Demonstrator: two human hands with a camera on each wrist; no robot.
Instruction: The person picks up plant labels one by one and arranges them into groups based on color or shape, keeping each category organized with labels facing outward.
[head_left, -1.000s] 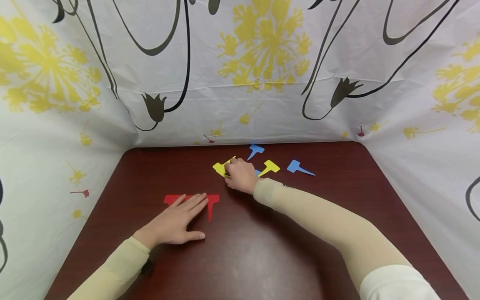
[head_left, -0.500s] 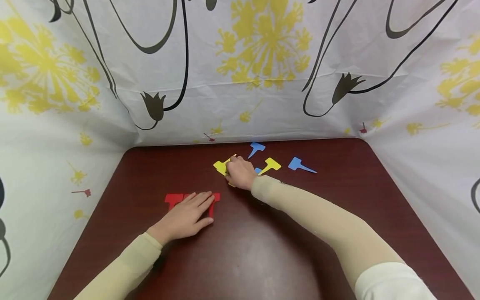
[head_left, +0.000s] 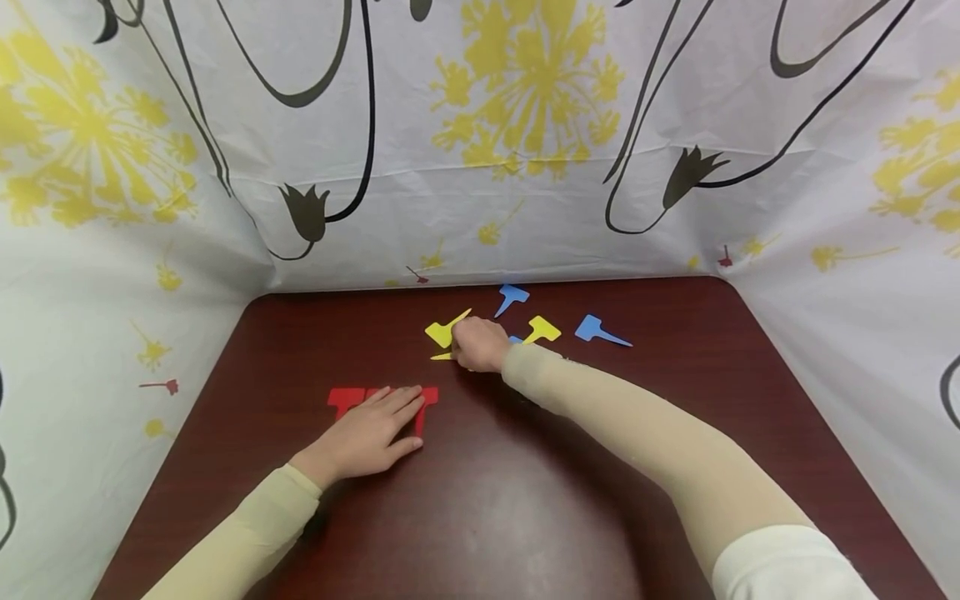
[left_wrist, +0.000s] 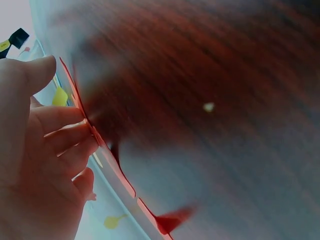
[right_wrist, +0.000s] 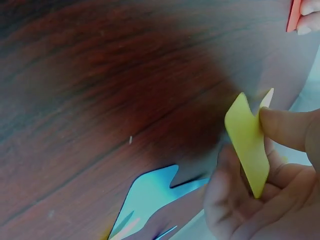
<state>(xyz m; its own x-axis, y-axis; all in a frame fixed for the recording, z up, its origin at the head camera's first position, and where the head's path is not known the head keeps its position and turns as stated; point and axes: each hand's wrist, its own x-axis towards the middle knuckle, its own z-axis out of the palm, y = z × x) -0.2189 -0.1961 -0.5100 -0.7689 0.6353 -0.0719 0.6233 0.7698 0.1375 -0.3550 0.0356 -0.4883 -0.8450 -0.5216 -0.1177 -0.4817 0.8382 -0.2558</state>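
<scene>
My left hand point(head_left: 367, 437) rests with fingers extended on a row of red T-shaped plant labels point(head_left: 346, 399), partly covering them. My right hand point(head_left: 480, 343), farther back, pinches a yellow plant label point(right_wrist: 247, 140) between thumb and fingers. In the head view only that label's pointed stem shows, sticking out to the left of the hand. Another yellow plant label point(head_left: 441, 333) lies just behind and left of the right hand. A third yellow one point(head_left: 543, 328) lies to its right, overlapping a blue plant label point(head_left: 514, 339) mostly hidden by the hand and sleeve.
Two more blue plant labels lie apart near the back: one point(head_left: 512, 295) by the table's far edge, the other point(head_left: 591, 327) farther right. The dark wooden table point(head_left: 525, 517) is bounded by a patterned white curtain point(head_left: 420, 208) at the back and sides.
The left hand has slid right and forward over the red labels, its thumb drawing in. The right hand has turned its yellow label, so the stem now points left.
</scene>
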